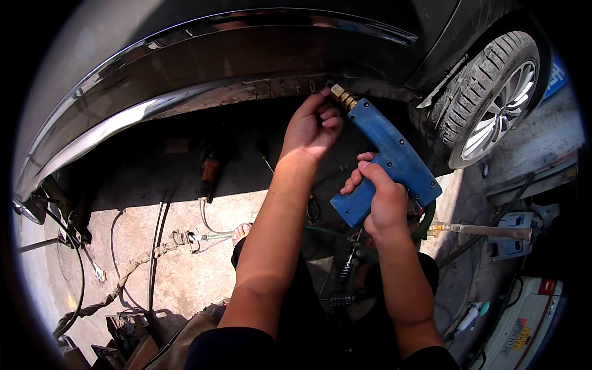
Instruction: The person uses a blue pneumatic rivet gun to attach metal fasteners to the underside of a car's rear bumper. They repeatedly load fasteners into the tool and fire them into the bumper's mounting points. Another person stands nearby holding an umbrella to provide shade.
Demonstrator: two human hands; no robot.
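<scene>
My right hand [388,200] is wrapped round the handle of a blue pistol-shaped spot welding gun [394,148]. The gun points up and left, its brass nozzle [343,95] close to the lower sill of a dark car [345,58]. Beside the nozzle tip, my left hand [313,126] has its fingers curled, thumb and forefinger together by the sill; whatever they pinch is too small to make out. Along the scraped sill [246,92], left of the fingertips, runs a row of several small metal pieces, perhaps rings or pins.
A tyred wheel [487,98] stands to the right. In the shade under the car lie an orange-and-black power tool [209,169] and a screwdriver [264,157]. A wrapped cable bundle [132,265] crosses the floor at left. A white case [521,324] sits at lower right.
</scene>
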